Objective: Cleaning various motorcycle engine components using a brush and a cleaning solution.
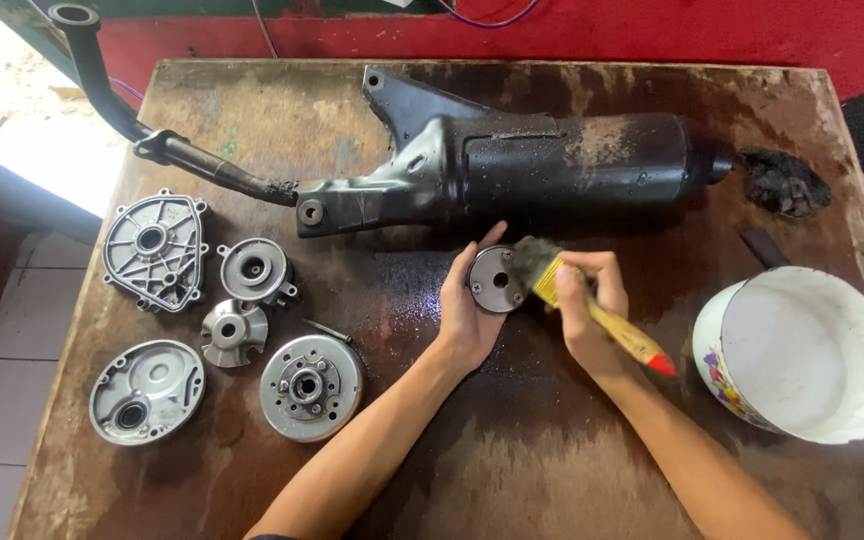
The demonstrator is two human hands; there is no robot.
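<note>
My left hand [464, 318] holds a small round metal disc [493, 280] with a centre hole, tilted up above the wet middle of the wooden table [552, 450]. My right hand [592, 300] grips a paintbrush [592, 305] with a yellow handle and red tip. Its dark bristles touch the disc's right edge. Just behind both hands lies a black motorcycle exhaust muffler [512, 165] with its long curved pipe [112, 105] reaching to the far left corner.
Several cleaned grey metal engine parts lie at the left: a ribbed cover [154, 250], a round hub [254, 270], a small vaned piece [232, 332], a flat cover [146, 390], a clutch disc [310, 386]. A white enamel bowl [802, 355] stands at right; black grime [784, 182] at far right.
</note>
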